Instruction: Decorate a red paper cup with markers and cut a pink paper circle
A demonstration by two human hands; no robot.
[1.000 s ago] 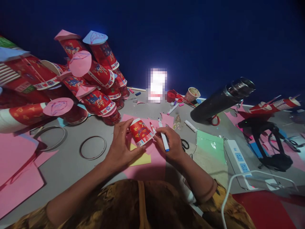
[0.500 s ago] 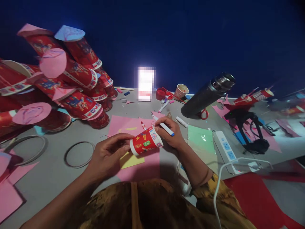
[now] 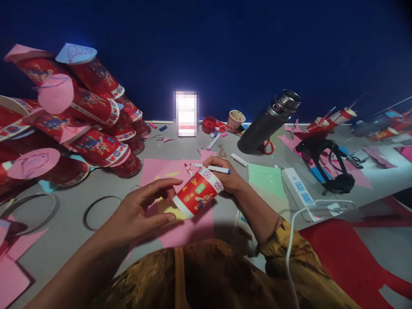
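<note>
My right hand (image 3: 225,174) is closed around the rim side of a red printed paper cup (image 3: 201,193), which lies tilted in the air. A white marker (image 3: 222,170) with a blue end is also held in its fingers. My left hand (image 3: 146,208) is open at the cup's white base, thumb and fingers apart; whether the fingertips touch it I cannot tell. A red pointed tip (image 3: 187,168) shows behind the cup, its other end hidden. Pink paper (image 3: 196,229) and a yellow piece (image 3: 169,209) lie beneath.
Stacked red cups with paper discs (image 3: 93,143) rise at left, near grey rings (image 3: 96,208). Behind are a lit phone (image 3: 186,113), a red tape roll (image 3: 208,125) and a small cup (image 3: 236,120). At right are a dark flask (image 3: 267,124), power strip (image 3: 299,193), headset (image 3: 325,167) and white cable (image 3: 291,257).
My left fingers have opened away from the cup's base. The cup has turned in my right hand, showing more of its printed side. The view has shifted slightly right.
</note>
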